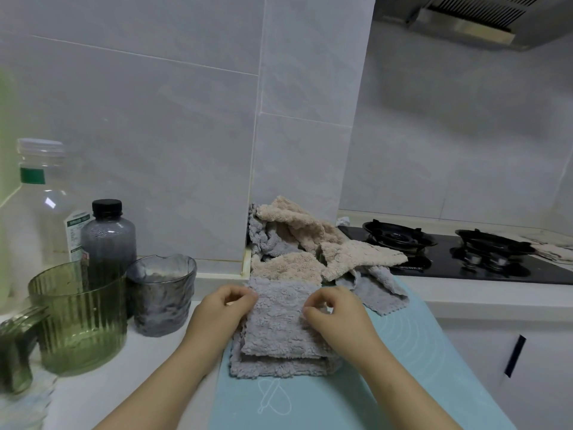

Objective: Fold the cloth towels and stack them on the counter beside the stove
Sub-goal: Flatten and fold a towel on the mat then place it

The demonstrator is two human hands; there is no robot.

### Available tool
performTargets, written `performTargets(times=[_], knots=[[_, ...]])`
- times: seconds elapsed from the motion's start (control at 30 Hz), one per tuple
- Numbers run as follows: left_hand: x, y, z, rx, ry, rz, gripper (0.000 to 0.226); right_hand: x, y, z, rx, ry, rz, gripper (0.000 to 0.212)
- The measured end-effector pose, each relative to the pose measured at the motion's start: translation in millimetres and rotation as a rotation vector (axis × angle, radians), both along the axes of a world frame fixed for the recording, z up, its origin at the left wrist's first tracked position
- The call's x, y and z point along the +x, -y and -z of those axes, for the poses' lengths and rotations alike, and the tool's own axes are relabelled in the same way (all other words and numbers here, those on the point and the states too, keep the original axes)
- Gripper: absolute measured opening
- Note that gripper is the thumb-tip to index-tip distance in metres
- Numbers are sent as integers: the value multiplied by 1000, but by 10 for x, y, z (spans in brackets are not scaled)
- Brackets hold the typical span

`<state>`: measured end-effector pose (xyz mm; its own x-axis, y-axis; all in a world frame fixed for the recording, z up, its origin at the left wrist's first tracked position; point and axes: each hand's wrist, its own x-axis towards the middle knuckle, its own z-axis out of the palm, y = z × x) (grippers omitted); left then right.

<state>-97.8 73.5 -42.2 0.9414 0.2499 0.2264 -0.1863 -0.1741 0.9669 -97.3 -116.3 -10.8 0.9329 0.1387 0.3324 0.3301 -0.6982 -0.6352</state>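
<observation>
Folded grey fleecy cloth towel (pixel 279 324) at frame centre, lying on a light blue silicone mat (pixel 310 405) on the white table (pixel 93 386). Top layer sits offset above a lower layer whose edge shows below. Left hand (pixel 221 311) pinches the towel's upper left corner, fingers curled. Right hand (pixel 336 315) pinches the upper right edge, fingers curled. Just behind, a loose pile of beige and grey unfolded towels (pixel 297 243) against the tiled wall corner, 1 grey piece trailing onto the mat. Black glass gas stove (pixel 465 252) at right, 2 burners. Left of frame: green ribbed glass cup (pixel 80 318), grey textured glass cup (pixel 161 293), dark bottle with black cap (pixel 108 240), clear plastic bottle (pixel 40 206).
</observation>
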Motion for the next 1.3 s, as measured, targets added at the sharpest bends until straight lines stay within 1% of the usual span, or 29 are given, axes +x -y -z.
performTargets(times=[0.03, 0.1, 0.13, 0.17, 0.23, 0.27, 0.33, 0.37, 0.43, 0.47, 0.53, 0.57, 0.6, 0.67, 0.73, 0.9, 0.97, 1.03, 1.13, 1.17, 1.23, 1.3], knots=[[9, -3, 33, 76, 10, -11, 18, 3, -23, 9, -35, 14, 9, 13], [-2, -1, 62, 301, 80, -27, 40, 0, -82, 64, -205, 22, -26, 33], [1, 6, 65, 402, 126, 28, 50, -2, -116, 105, -289, 20, -62, 40], [-6, 19, 59, 475, 141, 109, 55, -9, -150, 143, -337, 16, -100, 43], [-17, 50, 55, 576, 58, 259, 61, -13, -181, 193, -314, 4, -147, 42], [-11, 50, 69, 615, 10, 279, 64, -1, -173, 210, -249, 4, -155, 39], [-41, 48, 47, 681, -67, 224, 69, 34, -135, 233, -93, 6, -123, 33], [-61, 46, 32, 700, -92, 188, 71, 49, -108, 251, -48, 9, -84, 33], [-99, 61, 18, 745, -110, 149, 70, 52, -69, 297, -71, -26, -7, 39], [-117, 78, 16, 780, -121, 147, 65, 45, -58, 324, -112, -60, 18, 45], [-128, 111, 30, 866, -143, 134, 47, 28, -54, 351, -185, -98, 44, 52], [-132, 121, 44, 902, -154, 122, 43, 15, -62, 349, -205, -100, 51, 54], [-140, 125, 59, 929, -168, 118, 45, 10, -69, 351, -209, -100, 59, 55], [-149, 117, 83, 976, -206, 126, 50, 0, -71, 342, -175, -104, 74, 58], [-162, 107, 89, 1010, -230, 132, 49, -17, -64, 340, -123, -111, 93, 62], [-212, 122, 41, 1104, -288, 168, 50, -13, -49, 317, -105, -171, 124, 67], [-231, 125, 17, 1124, -302, 183, 50, -13, -34, 294, -66, -219, 137, 64], [-240, 122, 10, 1125, -304, 192, 50, 7, -23, 285, -32, -272, 134, 56], [-229, 105, 26, 1102, -284, 198, 51, 55, -4, 272, 77, -351, 87, 31], [-217, 96, 30, 1084, -274, 196, 51, 72, -3, 261, 134, -381, 72, 28], [-191, 77, 25, 1034, -257, 188, 49, 92, -12, 239, 207, -411, 67, 26], [-160, 65, 31, 990, -228, 160, 45, 113, -28, 237, 181, -403, 98, 28]])
